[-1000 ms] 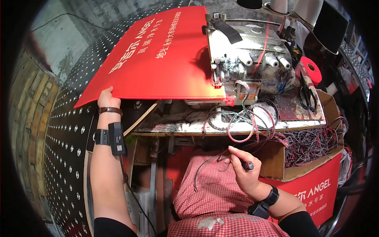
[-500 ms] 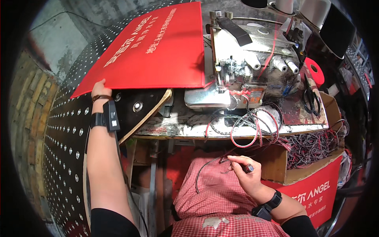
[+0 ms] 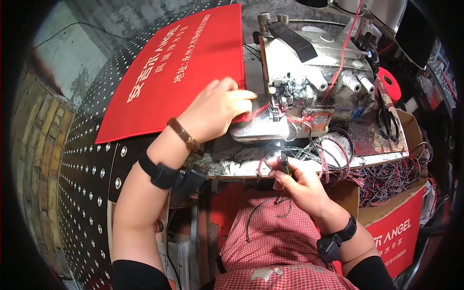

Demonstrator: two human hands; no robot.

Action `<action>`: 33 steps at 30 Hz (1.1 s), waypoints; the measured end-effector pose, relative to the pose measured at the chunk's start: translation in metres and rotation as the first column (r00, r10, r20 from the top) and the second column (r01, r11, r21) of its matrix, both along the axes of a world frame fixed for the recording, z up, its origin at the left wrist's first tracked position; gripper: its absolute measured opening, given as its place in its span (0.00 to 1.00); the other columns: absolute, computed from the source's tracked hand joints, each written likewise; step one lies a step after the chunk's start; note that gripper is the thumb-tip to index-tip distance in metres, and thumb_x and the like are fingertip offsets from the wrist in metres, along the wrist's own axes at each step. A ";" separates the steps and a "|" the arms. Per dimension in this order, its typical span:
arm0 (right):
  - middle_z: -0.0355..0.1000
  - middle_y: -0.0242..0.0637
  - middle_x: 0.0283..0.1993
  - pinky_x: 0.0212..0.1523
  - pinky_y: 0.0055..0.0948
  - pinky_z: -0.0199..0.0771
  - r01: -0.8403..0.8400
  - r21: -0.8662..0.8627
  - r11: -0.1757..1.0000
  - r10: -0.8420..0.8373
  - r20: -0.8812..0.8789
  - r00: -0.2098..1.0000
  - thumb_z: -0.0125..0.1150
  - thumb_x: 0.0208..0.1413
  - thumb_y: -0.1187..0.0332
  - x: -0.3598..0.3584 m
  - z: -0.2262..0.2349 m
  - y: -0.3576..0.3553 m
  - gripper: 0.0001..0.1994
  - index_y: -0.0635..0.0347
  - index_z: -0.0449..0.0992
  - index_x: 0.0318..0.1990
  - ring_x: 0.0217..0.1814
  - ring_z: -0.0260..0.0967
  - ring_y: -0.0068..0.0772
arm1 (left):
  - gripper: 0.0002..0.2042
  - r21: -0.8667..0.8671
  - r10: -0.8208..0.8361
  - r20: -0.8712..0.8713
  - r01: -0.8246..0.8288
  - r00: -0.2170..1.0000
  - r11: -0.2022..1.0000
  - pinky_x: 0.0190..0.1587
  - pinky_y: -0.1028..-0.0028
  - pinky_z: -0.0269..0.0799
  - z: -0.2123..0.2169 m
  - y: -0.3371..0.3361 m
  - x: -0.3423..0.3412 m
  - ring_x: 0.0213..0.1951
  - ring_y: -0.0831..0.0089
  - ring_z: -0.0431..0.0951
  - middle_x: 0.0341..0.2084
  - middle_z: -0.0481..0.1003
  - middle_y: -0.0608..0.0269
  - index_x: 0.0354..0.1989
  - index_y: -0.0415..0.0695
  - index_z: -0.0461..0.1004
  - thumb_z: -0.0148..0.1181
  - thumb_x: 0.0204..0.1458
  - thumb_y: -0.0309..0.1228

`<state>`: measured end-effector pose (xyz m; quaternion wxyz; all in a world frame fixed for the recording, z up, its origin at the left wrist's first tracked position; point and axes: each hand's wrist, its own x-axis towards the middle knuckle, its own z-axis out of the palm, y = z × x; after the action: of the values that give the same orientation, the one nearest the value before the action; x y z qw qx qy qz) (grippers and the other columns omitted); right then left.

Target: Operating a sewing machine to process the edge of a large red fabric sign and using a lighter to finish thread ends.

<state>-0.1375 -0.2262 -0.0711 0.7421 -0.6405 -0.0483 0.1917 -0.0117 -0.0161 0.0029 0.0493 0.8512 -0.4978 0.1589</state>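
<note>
A large red fabric panel [image 3: 164, 82] with pale print slopes across the dark table, left of an overlock sewing machine [image 3: 319, 67]. My left hand [image 3: 220, 106] lies over the panel's near right corner, its index finger pointing toward the machine. The other fingertips curl at the panel's edge and are partly hidden. A short red strand spans from there to the presser foot [image 3: 276, 108]. In front of the machine, my right hand [image 3: 302, 186] is closed round a small dark tool [image 3: 285, 165], its kind partly hidden by the fingers. A thin dark strip [image 3: 253, 217] dangles below that hand over the checked apron.
Loops of red, black and white trim [image 3: 333, 154] lie at the table's front edge. An open carton [image 3: 377, 212] of tangled trimmings stands at the right. Scissors [image 3: 386, 121] and a red tape roll [image 3: 389, 84] rest right of the machine. The studded dark surface [image 3: 89, 169] fills the left.
My left hand has gone from the panel's near left corner to its near right corner by the machine. The panel has shifted slightly. My right hand has risen toward the table's edge with the tool.
</note>
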 end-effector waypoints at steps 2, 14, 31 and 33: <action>0.66 0.26 0.29 0.30 0.16 0.63 0.046 0.145 0.988 -0.049 0.017 0.999 0.48 0.58 0.70 0.010 0.002 0.011 0.10 0.61 0.70 0.45 0.29 0.61 0.14 | 0.09 -0.070 0.095 -0.298 -0.121 0.950 0.990 0.35 0.72 0.64 0.015 0.000 0.011 0.32 0.64 0.68 0.29 0.71 0.60 0.22 0.39 0.65 0.47 0.32 0.12; 0.52 0.19 0.13 0.14 0.17 0.44 0.089 0.446 0.890 0.150 -0.473 0.868 0.36 0.56 0.44 0.069 0.025 0.056 0.22 0.50 0.64 0.22 0.13 0.43 0.14 | 0.04 -0.563 -0.280 -0.728 -0.312 0.626 0.765 0.37 0.80 0.70 0.004 0.016 0.011 0.34 0.80 0.72 0.32 0.69 0.64 0.26 0.35 0.72 0.59 0.41 0.17; 0.51 0.21 0.13 0.15 0.16 0.41 0.069 0.526 0.847 0.188 -0.420 0.888 0.38 0.56 0.42 0.068 0.022 0.057 0.23 0.52 0.64 0.23 0.12 0.41 0.15 | 0.05 -0.610 -0.352 -0.717 -0.298 0.602 0.734 0.37 0.79 0.69 0.000 0.023 0.015 0.35 0.77 0.72 0.31 0.70 0.63 0.25 0.36 0.74 0.62 0.38 0.17; 0.51 0.21 0.13 0.15 0.16 0.41 0.055 0.512 0.857 0.170 -0.382 0.908 0.38 0.57 0.43 0.065 0.025 0.060 0.23 0.52 0.65 0.23 0.12 0.41 0.15 | 0.05 -0.620 -0.363 -0.715 -0.304 0.597 0.723 0.38 0.78 0.69 0.000 0.025 0.014 0.35 0.77 0.71 0.31 0.70 0.63 0.25 0.36 0.74 0.62 0.38 0.17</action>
<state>-0.0727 -0.1667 -0.0463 0.8721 -0.3630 0.0413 0.3256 0.0025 0.0086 0.0034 0.5825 0.7357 -0.3388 -0.0684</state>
